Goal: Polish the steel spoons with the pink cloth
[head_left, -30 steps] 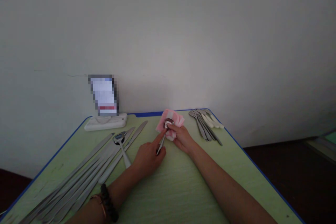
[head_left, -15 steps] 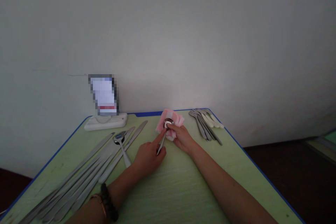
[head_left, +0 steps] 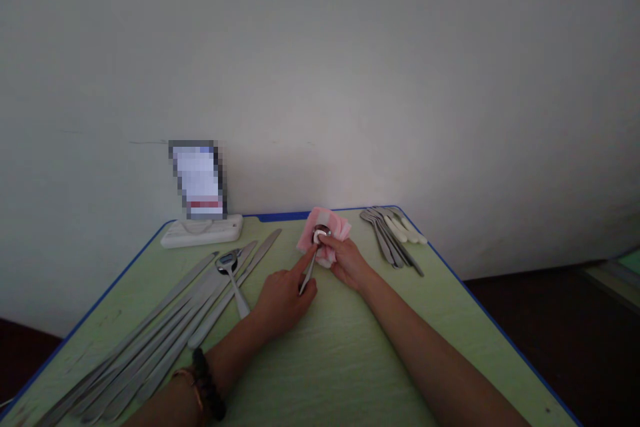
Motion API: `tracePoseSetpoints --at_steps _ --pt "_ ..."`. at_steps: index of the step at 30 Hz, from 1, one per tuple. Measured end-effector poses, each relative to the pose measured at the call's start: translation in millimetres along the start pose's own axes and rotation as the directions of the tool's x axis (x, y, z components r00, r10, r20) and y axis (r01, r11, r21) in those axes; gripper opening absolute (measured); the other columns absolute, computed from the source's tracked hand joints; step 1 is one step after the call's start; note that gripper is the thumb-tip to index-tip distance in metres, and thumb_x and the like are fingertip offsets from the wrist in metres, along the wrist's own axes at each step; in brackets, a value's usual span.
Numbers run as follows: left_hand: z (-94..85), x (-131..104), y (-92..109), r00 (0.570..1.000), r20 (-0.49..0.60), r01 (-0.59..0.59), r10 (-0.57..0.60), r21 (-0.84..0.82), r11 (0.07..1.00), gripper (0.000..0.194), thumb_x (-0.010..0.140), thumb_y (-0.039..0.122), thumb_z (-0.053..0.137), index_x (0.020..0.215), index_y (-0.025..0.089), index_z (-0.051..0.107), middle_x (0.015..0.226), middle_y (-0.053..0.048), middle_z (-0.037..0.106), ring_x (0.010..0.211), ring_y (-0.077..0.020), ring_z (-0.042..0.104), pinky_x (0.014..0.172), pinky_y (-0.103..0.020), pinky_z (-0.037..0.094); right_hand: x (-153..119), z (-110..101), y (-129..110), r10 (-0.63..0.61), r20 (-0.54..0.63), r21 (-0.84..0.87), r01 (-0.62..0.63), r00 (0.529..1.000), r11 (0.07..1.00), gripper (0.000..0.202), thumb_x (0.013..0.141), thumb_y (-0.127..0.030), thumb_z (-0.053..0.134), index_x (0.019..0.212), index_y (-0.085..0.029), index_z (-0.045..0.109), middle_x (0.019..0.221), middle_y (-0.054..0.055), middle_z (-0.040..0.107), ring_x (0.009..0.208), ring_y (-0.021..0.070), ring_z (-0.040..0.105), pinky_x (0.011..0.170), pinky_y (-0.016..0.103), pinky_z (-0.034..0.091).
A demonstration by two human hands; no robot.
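A metal spoon is held over the middle of the green table, its bowl pointing away from me. My left hand is closed on the spoon's handle, with the index finger stretched along it toward the bowl. My right hand holds a folded pink cloth behind and around the bowl, and its thumb presses at the bowl. Part of the cloth is hidden by the fingers. Left of my left hand, another spoon lies across several long metal knives.
Several spoons and white-handled cutlery lie at the back right. A phone, blurred out, leans upright on a white power strip at the back left. A plain wall stands behind the table's blue edge.
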State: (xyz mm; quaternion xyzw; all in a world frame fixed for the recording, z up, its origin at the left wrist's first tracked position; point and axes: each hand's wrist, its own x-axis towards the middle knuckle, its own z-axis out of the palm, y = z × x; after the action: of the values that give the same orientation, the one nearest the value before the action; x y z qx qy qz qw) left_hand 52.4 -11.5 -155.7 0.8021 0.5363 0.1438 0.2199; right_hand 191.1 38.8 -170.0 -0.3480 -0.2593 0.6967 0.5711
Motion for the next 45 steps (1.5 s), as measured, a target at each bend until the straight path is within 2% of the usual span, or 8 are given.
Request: tracePoseSetpoints --at_steps 8,14,23,27,30,33,39,45 --pt "1.8 0.6 -1.4 1.000 -0.011 -0.013 0.013 0.021 1.000 0.059 0.083 0.027 0.037 0.140 0.018 0.027 0.056 0.004 0.059 0.054 -0.0162 0.055 0.058 -0.025 0.032 1.2 0.4 -1.0 0.009 -0.033 0.039 -0.008 0.999 0.999 0.015 0.066 -0.014 0.068 0.080 -0.014 0.061 0.066 0.000 0.066 0.054 0.0108 0.058 0.049 0.022 0.047" --pt "-0.2 -0.3 -0.5 1.000 -0.010 -0.009 0.009 0.006 1.000 0.058 0.083 0.028 0.036 0.140 0.018 0.029 0.059 0.004 0.061 0.054 -0.0157 0.055 0.059 -0.025 0.033 2.2 0.3 -2.0 0.008 -0.053 0.105 -0.002 0.999 0.994 0.007 0.074 -0.016 0.062 0.079 -0.013 0.062 0.068 0.002 0.067 0.059 0.0123 0.061 0.056 0.024 0.050" --pt "-0.9 -0.4 0.6 1.000 -0.012 -0.021 0.021 0.016 1.000 0.057 0.083 0.026 0.036 0.140 0.022 0.028 0.057 0.005 0.060 0.053 -0.0148 0.054 0.057 -0.024 0.033 4.1 0.0 -4.1 0.032 -0.062 0.132 -0.024 0.998 0.991 0.014 0.077 -0.027 0.060 0.082 -0.014 0.061 0.067 0.002 0.067 0.058 0.0134 0.061 0.055 0.026 0.050" --pt "-1.0 -0.7 0.2 1.000 -0.002 -0.015 0.015 0.019 1.000 0.058 0.083 0.027 0.036 0.140 0.021 0.028 0.058 0.004 0.061 0.052 -0.0143 0.054 0.057 -0.023 0.034 4.1 0.0 -4.2 0.040 -0.035 0.126 -0.035 0.999 0.991 0.014 0.074 -0.025 0.061 0.082 -0.014 0.062 0.069 0.002 0.068 0.060 0.0132 0.061 0.057 0.025 0.050" --pt "-0.2 -0.5 -0.9 1.000 -0.007 -0.019 0.019 0.030 0.999 0.058 0.083 0.027 0.036 0.141 0.020 0.027 0.058 0.004 0.061 0.053 -0.0152 0.054 0.057 -0.024 0.034 3.0 0.3 -3.0 0.037 -0.040 0.072 -0.034 0.998 0.997 0.012 0.068 -0.014 0.062 0.080 -0.013 0.062 0.067 0.002 0.067 0.058 0.0122 0.060 0.055 0.024 0.049" --pt "0.5 -0.4 -1.2 1.000 -0.011 -0.017 0.018 0.032 0.999 0.058 0.083 0.027 0.036 0.140 0.020 0.028 0.058 0.004 0.061 0.053 -0.0156 0.055 0.056 -0.024 0.033 1.2 0.9 -1.7 0.001 -0.025 0.019 0.000 1.000 1.000 0.019 0.060 -0.006 0.062 0.077 -0.013 0.062 0.063 0.000 0.066 0.055 0.0115 0.058 0.054 0.023 0.048" --pt "-1.3 -0.3 1.6 1.000 -0.005 -0.008 0.008 0.017 1.000 0.058 0.083 0.027 0.037 0.140 0.020 0.028 0.057 0.004 0.061 0.053 -0.0156 0.055 0.057 -0.024 0.034 -0.1 0.7 -1.0 -0.017 0.002 0.010 0.017 1.000 1.000 0.027 0.055 -0.009 0.069 0.081 -0.014 0.062 0.068 0.000 0.067 0.058 0.0110 0.059 0.056 0.023 0.048" --pt "-3.5 -0.2 3.4 1.000 0.015 -0.002 0.002 0.017 1.000 0.057 0.084 0.026 0.038 0.140 0.021 0.028 0.059 0.004 0.062 0.055 -0.0150 0.056 0.059 -0.024 0.035 0.9 0.1 -0.4 -0.023 -0.020 0.028 0.023 1.000 0.999 0.022 0.058 -0.012 0.071 0.078 -0.015 0.062 0.066 -0.001 0.065 0.058 0.0111 0.058 0.056 0.023 0.047"
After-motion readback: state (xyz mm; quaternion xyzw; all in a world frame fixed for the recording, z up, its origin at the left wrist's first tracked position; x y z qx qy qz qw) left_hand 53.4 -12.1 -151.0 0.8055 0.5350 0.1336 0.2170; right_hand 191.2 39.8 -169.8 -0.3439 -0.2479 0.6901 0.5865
